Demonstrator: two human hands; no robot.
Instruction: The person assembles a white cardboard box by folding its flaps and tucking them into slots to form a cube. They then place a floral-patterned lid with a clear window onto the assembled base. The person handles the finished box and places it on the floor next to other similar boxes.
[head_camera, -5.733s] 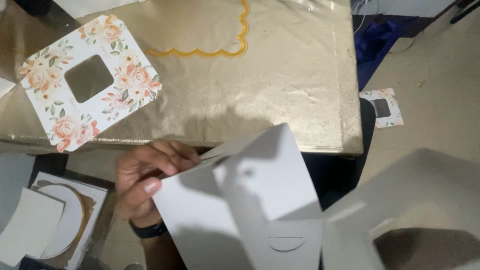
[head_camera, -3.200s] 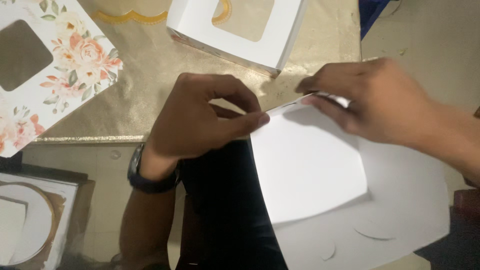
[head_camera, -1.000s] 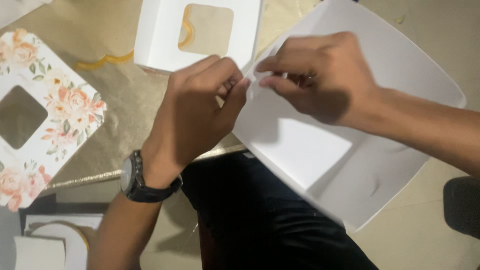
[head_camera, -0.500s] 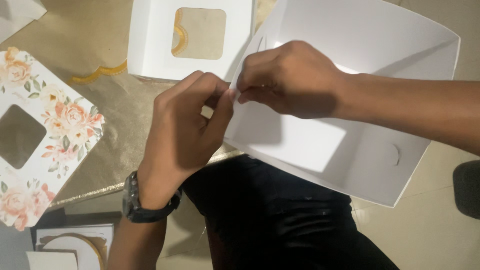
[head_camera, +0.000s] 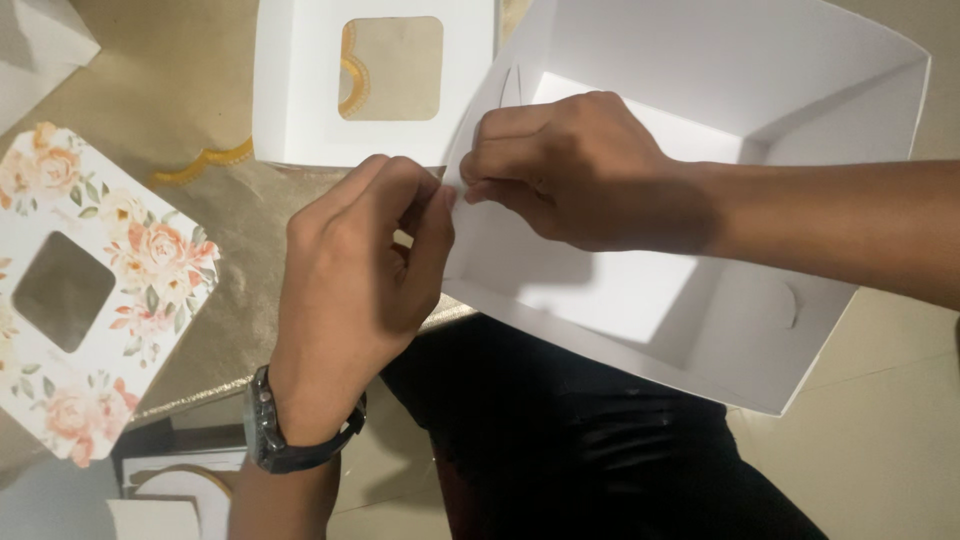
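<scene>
The left hand (head_camera: 360, 265) and right hand (head_camera: 570, 170) both pinch one corner of the white box tray (head_camera: 700, 300). A windowed white lid (head_camera: 300, 90) lies on the worktop (head_camera: 180, 90) just beside it.

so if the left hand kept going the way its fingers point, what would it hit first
The box wall it already pinches, then the right hand just behind it; the fingers point up and right, though depth is unclear.

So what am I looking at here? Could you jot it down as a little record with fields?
left hand: pinches the near wall of the white box, wears a dark wristwatch
right hand: grips the same wall from inside
white box: open, walls raised, held over the lap
behind it: white lid with window on the gold cloth
far left: floral lid with window
</scene>
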